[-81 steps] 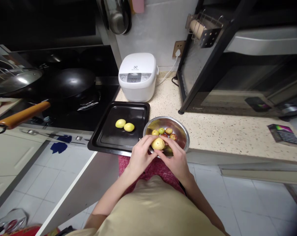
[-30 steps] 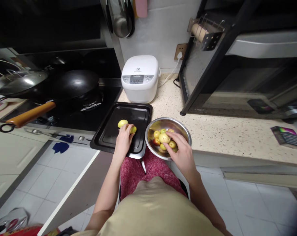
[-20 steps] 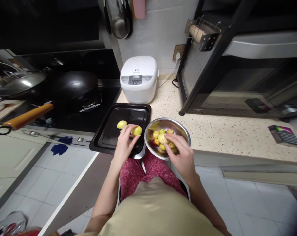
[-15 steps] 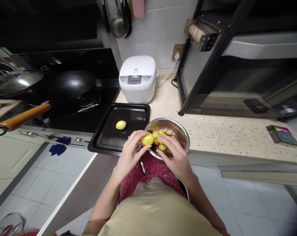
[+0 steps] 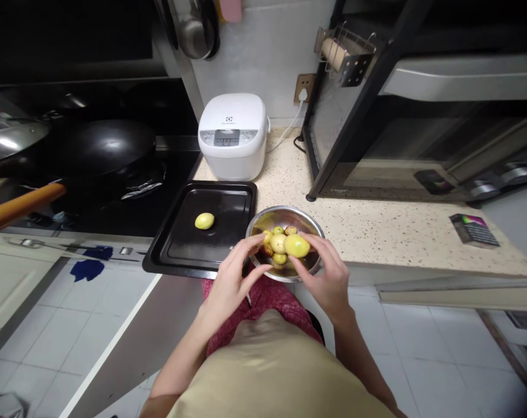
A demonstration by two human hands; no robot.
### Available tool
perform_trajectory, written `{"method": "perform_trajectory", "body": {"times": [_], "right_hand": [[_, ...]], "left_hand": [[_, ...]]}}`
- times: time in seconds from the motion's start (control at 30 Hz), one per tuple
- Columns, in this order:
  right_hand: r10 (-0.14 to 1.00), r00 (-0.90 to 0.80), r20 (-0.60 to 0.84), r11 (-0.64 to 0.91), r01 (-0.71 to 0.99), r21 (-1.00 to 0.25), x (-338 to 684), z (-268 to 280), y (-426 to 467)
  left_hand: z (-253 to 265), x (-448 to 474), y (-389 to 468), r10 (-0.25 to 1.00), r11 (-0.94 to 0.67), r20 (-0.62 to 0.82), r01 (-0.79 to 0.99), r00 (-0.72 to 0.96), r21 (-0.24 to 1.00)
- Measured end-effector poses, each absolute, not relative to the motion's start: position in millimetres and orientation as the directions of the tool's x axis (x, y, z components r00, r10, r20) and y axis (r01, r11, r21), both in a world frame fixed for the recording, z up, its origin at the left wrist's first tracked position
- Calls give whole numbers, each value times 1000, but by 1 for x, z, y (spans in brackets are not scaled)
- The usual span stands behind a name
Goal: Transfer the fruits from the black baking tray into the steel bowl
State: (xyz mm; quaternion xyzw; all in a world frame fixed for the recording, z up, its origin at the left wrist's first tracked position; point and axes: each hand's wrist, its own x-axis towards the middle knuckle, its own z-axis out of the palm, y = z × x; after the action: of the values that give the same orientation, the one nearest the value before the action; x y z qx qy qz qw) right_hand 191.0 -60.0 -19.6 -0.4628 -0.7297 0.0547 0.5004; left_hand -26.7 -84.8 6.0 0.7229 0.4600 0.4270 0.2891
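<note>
fruit, yellow-green, sits pinched in my right hand grip just above the steel bowl, its long axis roughly left-right, while my left hand hangs open and empty beside the bowl's left rim.

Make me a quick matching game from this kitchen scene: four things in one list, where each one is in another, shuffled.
Things:
1. Lone yellow fruit
2. Right hand
3. Rice cooker
4. Bowl

Places or states:
A. On the counter at the wall, plugged in
B. Lying on the black tray
C. Holding a yellow fruit over the bowl
D. On the counter edge, right of the tray, with small fruits inside

Pairs: 1-B, 2-C, 3-A, 4-D
</note>
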Motion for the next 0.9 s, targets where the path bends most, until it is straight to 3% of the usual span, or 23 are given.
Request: {"method": "perform_trajectory", "body": {"times": [0.13, 0.37, 0.73, 0.9], "right_hand": [[798, 11, 603, 440, 672, -596, 203, -25, -48], [882, -7, 472, 354, 671, -652, 201, -34, -39], [916, -18, 400, 318, 641, -699, 202, -36, -33], [918, -27, 395, 323, 629, -708, 203, -38, -32]], "left_hand": [[5, -39, -80, 899, -427, 409, 525, 157, 737], [8, -43, -78, 875, -468, 438, 586, 205, 662], [2, -40, -72, 886, -465, 342, 587, 315, 663], [2, -49, -69, 899, -437, 334, 641, 284, 632]]}}
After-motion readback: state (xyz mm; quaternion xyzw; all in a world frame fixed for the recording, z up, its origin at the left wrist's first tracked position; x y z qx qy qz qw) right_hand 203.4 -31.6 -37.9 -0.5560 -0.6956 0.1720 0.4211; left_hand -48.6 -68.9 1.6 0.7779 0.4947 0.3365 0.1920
